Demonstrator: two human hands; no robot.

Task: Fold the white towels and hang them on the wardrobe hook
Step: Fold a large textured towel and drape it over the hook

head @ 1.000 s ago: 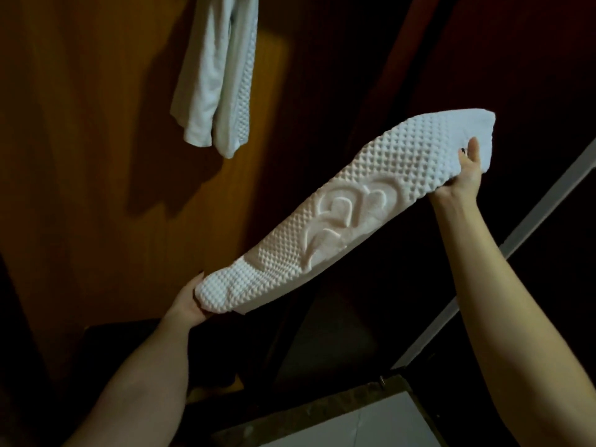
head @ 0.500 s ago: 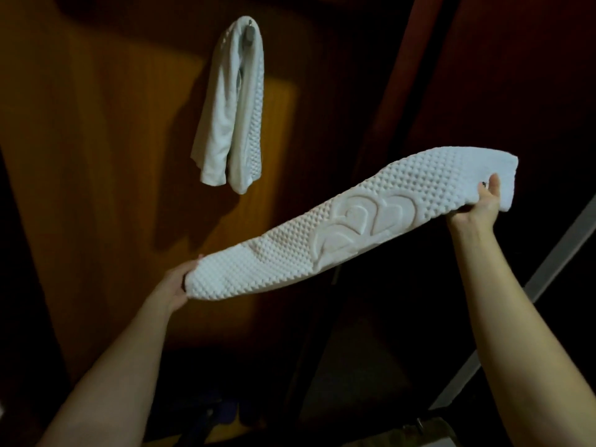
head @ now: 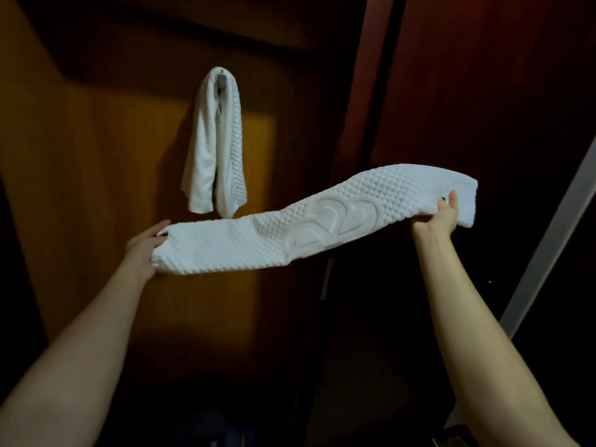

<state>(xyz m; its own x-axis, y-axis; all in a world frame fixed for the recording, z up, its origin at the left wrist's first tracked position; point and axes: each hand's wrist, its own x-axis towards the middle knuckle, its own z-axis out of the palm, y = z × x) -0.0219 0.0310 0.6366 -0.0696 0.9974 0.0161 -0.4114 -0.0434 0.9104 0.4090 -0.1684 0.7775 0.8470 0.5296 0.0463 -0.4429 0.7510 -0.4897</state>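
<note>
A white textured towel (head: 316, 221), folded into a long strip with raised heart shapes, is stretched nearly level in front of me. My left hand (head: 143, 248) grips its left end, and my right hand (head: 440, 217) grips its right end, a bit higher. Above the strip's left part, a second folded white towel (head: 216, 140) hangs doubled over a metal hook (head: 222, 80) on the brown wardrobe panel (head: 96, 140). The lower tip of the hung towel nearly meets the held strip.
A dark reddish wardrobe door (head: 483, 91) fills the right side, its edge running down the middle. A pale grey slanted frame strip (head: 548, 253) crosses the far right. The space below my arms is dark and hard to read.
The view has tilted upward, bringing the hook and hung towel fully into sight. My hands have levelled the strip and carried it closer under the hung towel.
</note>
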